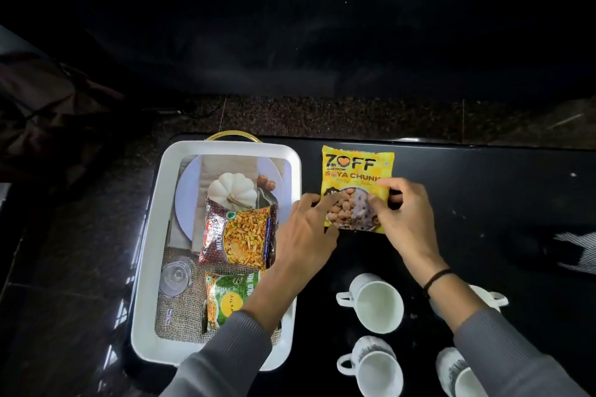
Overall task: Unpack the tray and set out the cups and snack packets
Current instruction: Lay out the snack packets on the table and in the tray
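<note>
Down at the black table [483, 190], both hands are meeting on the yellow soya chunks packet [354, 167], which is lying face up just to the right of the white tray [151, 235], beyond the cups. Whether it is resting fully on the table or being held just above it cannot be told.

The left hand [303, 232] is reaching in from the lower left, its grey-sleeved forearm crossing the tray's near right corner. Its back is facing up, its fingers are fanning toward the packet's lower left edge, and its forefinger is lying across the printed face while the thumb is closing in at the bottom corner, so it is pinching that side.

The right hand [406, 219] is coming in from the lower right, wearing a dark band [438, 277] at the wrist. Its fingers are curling over the packet's lower right part and pinching it there.

Inside the tray, a red mixture packet [235, 235] is lying near the middle and a green packet [232, 296] just nearer, partly under the left forearm.

Near the table's front, four white cups are standing upright: one [375, 303] between the forearms, one [374, 367] nearer, one [458, 377] at the bottom edge, and one [487, 296] peeking out behind the right forearm.
</note>
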Available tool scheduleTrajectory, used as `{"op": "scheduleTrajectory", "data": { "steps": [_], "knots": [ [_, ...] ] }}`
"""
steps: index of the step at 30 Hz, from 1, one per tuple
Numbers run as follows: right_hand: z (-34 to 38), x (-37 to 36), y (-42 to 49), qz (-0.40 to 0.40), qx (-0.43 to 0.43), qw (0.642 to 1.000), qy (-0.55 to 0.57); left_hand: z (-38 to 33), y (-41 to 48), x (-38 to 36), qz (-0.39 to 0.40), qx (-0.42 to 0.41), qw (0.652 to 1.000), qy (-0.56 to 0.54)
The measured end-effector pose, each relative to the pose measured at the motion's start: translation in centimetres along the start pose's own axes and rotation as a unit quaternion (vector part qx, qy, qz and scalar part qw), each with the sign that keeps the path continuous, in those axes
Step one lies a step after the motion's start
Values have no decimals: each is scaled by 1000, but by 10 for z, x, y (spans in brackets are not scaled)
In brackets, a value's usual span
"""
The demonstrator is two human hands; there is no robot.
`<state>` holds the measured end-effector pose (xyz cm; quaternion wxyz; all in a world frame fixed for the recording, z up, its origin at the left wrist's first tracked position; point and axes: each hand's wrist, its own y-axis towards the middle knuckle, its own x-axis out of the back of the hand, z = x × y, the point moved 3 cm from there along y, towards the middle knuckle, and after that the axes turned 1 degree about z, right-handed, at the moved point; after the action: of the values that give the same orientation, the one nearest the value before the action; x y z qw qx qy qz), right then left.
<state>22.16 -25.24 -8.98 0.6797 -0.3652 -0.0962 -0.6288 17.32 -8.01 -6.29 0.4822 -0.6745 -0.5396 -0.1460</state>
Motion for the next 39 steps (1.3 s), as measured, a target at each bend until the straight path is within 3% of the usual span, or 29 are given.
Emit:
{"op": "scheduleTrajectory", "data": {
  "steps": [8,15,20,22,25,28,32,36,39],
  "knots": [
    [24,-11,-23,-21,74,997,-20,13,-12,17,-99,14,990,-103],
    [64,-50,-50,61,129,990,22,58,-36,52,-209,34,969,-124],
    [82,-89,-67,148,107,983,16,114,-55,70,-294,141,937,-122],
    [83,-104,-73,171,67,983,1,135,-60,67,-279,187,928,-163],
    [83,-122,-79,177,43,983,-3,158,-64,57,-197,237,924,-225],
    [84,-130,-79,182,12,983,31,167,-65,51,-136,242,917,-286],
    [86,-129,-73,210,-37,967,142,167,-66,56,-131,162,918,-338],
    [95,-110,-62,247,-21,956,160,156,-66,66,-121,61,861,-490],
    [102,-92,-52,279,5,945,168,143,-64,79,-127,28,863,-489]
  ]
}}
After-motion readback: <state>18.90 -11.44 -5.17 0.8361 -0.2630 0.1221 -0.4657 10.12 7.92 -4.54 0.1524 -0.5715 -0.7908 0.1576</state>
